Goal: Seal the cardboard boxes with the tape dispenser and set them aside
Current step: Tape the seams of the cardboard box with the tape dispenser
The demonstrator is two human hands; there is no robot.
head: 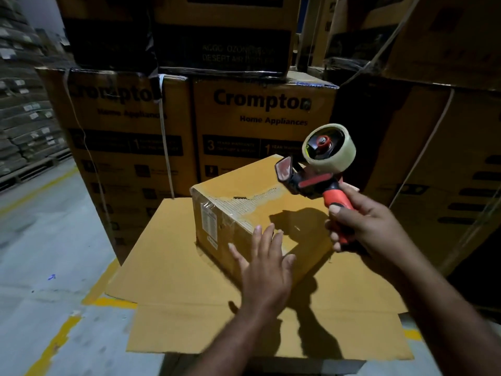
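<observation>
The left hand is flat, fingers straight and slightly spread, holding nothing. It reaches forward from a bare forearm at the bottom of the view. The palm lies against the near side of the box and the fingertips reach its top edge. The hand is a little blurred, so firm contact is hard to judge.

The right hand comes in from the lower right, its fingers wrapped round the red handle of the tape dispenser and the thumb laid along the top of the grip. The dispenser is held up in the air above the right end of the box, its front plate tilted toward the box and clear of it. The roll of tape sits at the upper, far end.

The box is small and closed. A white label is on its left face, and a torn, pale strip runs across its top. It stands on a flattened cardboard sheet with the flaps spread wide. Behind it rise stacked cartons printed "Crompton Home Appliances". To the left is a grey floor with yellow lines.
</observation>
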